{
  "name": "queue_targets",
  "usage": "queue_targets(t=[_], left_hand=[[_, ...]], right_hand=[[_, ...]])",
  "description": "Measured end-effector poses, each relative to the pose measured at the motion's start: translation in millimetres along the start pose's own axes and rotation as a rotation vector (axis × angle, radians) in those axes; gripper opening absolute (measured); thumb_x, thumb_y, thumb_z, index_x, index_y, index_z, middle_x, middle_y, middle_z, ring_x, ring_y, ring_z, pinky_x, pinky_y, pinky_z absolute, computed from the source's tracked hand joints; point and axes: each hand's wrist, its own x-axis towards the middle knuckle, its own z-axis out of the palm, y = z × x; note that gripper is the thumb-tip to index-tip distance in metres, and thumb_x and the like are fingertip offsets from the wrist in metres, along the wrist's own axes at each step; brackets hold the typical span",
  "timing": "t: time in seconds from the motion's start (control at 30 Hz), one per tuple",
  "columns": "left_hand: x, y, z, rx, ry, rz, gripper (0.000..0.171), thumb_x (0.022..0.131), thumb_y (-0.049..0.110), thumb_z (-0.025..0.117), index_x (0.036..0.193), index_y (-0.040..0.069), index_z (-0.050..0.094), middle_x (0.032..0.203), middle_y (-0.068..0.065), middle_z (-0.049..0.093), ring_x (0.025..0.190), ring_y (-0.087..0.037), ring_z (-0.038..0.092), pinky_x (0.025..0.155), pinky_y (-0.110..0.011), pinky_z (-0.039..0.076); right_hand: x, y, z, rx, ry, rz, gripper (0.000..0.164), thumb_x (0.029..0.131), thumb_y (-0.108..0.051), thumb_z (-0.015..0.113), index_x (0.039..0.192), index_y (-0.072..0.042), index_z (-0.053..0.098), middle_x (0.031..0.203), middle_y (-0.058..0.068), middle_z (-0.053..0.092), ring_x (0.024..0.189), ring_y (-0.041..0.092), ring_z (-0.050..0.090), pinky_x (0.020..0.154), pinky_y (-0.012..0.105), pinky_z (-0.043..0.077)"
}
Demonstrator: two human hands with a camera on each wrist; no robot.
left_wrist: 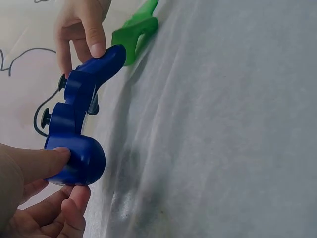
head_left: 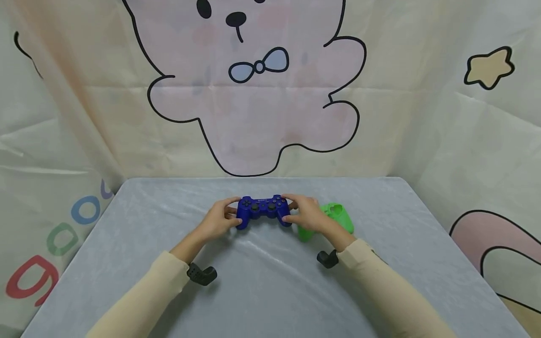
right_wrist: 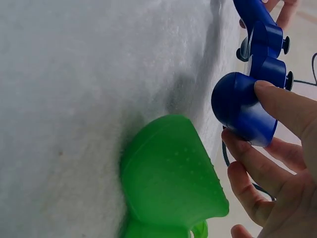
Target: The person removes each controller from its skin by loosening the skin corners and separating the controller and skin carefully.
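Observation:
A blue game controller (head_left: 263,207) is held up between both hands, with its buttons and two thumbsticks facing up. My left hand (head_left: 216,219) grips its left handle, thumb on top and fingers beneath, as the left wrist view shows. On the other handle, my right hand (head_left: 307,214) pinches with thumb and fingers. A bright green silicone controller cover (head_left: 339,215) lies on the table just right of the controller, partly hidden in the head view by the right hand. Small raised dots show on the cover (right_wrist: 173,173) in the right wrist view.
A pale grey cloth covers the table (head_left: 262,291). Behind it hangs a cream curtain (head_left: 389,117) with a cartoon bear and a star. Black wrist cameras (head_left: 202,274) sit at both sleeve cuffs.

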Motion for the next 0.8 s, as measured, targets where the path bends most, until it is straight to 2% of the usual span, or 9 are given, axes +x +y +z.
queue_targets(t=[0.2,0.47,0.8], left_hand=[[-8.4,0.3,1.8,-0.003,-0.010,0.004,0.067,0.091,-0.001,0.070,0.151,0.002,0.042,0.128,-0.030,0.065,0.103,-0.028,0.070,0.085,-0.038,0.058],[-12.9,-2.4,5.7,-0.010,-0.029,0.004,0.066,0.090,-0.003,0.070,0.150,0.000,0.043,0.121,-0.028,0.068,0.090,-0.018,0.068,0.078,-0.032,0.057],[-13.5,-8.1,11.5,0.014,-0.017,-0.029,0.066,0.090,-0.001,0.072,0.150,0.005,0.045,0.121,-0.024,0.069,0.093,-0.019,0.069,0.080,-0.033,0.057]], right_hand=[[-11,-4,0,-0.015,-0.005,-0.032,0.069,0.089,-0.027,0.079,0.148,-0.009,0.050,0.117,0.010,0.076,0.115,0.028,0.068,0.112,0.062,0.027],[-15,-3,7,-0.067,0.000,-0.018,0.069,0.086,-0.028,0.082,0.146,-0.009,0.052,0.113,0.008,0.077,0.111,0.025,0.070,0.108,0.057,0.032],[-17,-3,15,-0.114,-0.007,-0.010,0.071,0.085,-0.029,0.083,0.146,-0.009,0.052,0.113,0.005,0.076,0.109,0.020,0.070,0.116,0.061,0.024]])
